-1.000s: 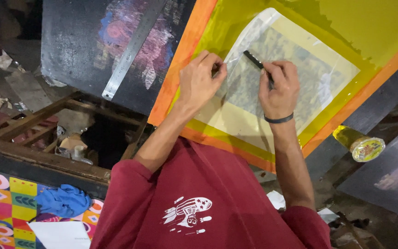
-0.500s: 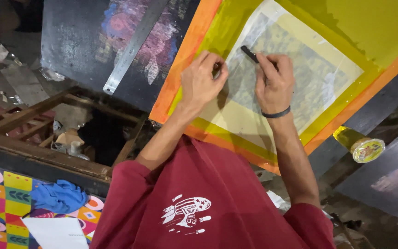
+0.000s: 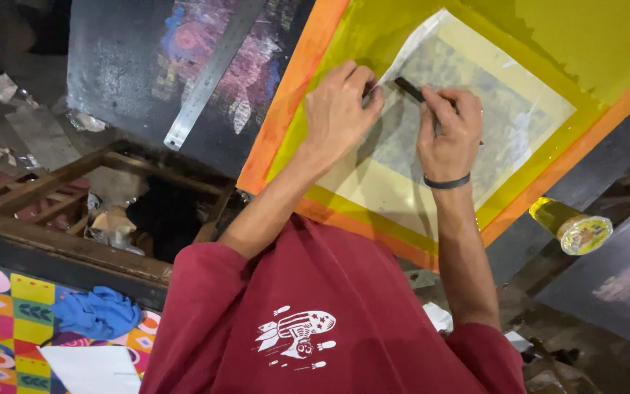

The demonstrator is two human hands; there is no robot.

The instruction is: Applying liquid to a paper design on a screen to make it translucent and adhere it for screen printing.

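Two hands (image 3: 395, 120), one black pen (image 3: 410, 90), one steel ruler (image 3: 213, 73), one tape roll (image 3: 574, 228).

— Any packages, labels or screens on my feed?
— One printing screen (image 3: 592, 44), seen from my head camera: yellow mesh in an orange frame, lying tilted across the upper right.
— And labels?
— A roll of yellow tape (image 3: 574, 226) lies on its side just off the frame's lower right edge. Its round end face carries a label in mixed colours, too small to make out.
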